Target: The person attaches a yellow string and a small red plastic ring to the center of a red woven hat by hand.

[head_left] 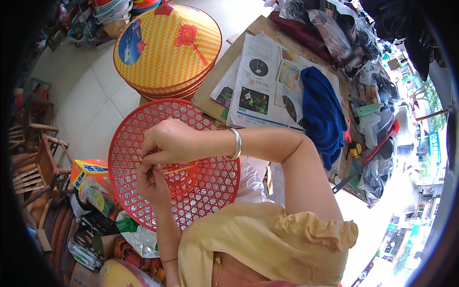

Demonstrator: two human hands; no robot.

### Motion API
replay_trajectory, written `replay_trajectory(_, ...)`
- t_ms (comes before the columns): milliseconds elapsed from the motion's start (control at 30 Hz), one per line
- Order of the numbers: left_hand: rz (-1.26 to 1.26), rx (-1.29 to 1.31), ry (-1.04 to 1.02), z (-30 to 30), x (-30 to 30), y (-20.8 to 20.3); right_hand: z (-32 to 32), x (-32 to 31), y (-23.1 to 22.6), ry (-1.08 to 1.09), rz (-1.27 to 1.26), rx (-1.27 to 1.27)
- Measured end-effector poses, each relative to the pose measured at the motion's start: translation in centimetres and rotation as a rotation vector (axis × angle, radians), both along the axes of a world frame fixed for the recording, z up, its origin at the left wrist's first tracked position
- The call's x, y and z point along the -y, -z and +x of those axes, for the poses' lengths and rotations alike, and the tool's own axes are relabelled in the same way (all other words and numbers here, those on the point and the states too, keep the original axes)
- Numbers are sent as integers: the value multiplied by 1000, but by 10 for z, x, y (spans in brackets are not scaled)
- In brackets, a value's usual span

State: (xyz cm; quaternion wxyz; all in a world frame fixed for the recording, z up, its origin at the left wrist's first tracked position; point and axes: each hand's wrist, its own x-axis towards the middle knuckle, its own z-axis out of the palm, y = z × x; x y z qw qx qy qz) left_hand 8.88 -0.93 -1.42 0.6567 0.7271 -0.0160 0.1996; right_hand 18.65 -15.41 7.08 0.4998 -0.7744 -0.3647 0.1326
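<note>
A red, open-weave conical hat (210, 203) lies before me with its inside facing up and a red ring (184, 184) at its middle. From the ring a thin yellow cord (179, 168) runs left to my hands. My right hand (165, 141), with a silver bangle (235, 143) on the wrist, reaches across the hat and pinches the cord at the hat's left side. Just below it, my left hand (153, 184) is closed on the cord too, its fingertips close to the right hand's. The fingers partly hide the cord's end.
Behind the hat stands a stack of yellow patterned conical hats (167, 48). Newspapers (258, 86) and a blue cloth (322, 110) lie on cardboard at the right, near plastic-wrapped goods (334, 33). On the left are wooden chairs (48, 158) and an orange box (91, 172).
</note>
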Motion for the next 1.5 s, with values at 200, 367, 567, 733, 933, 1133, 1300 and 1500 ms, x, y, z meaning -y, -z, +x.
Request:
replay_trajectory(200,64,-70,-99,3,-15,7,-6,-1,4,59,-190,594)
replay_trajectory(367,54,14,-118,5,-11,9,-4,1,1,-22,-412,390)
replay_trajectory(567,117,52,-26,6,-19,3,-1,6,-4,-115,-343,134)
replay_trajectory(733,-3,-6,17,6,-22,5,9,8,11,-189,-227,-23)
replay_trajectory(933,-175,-107,51,4,-33,17,10,6,6,-210,-251,-156)
replay_trajectory(1133,-223,-185,-29,7,-29,14,14,6,12,-284,-343,-241)
replay_trajectory(1300,-277,-194,-53,6,-34,18,7,5,4,-204,-436,-181)
replay_trajectory(1500,-235,-153,-39,7,-31,19,5,3,3,-222,-365,-290)
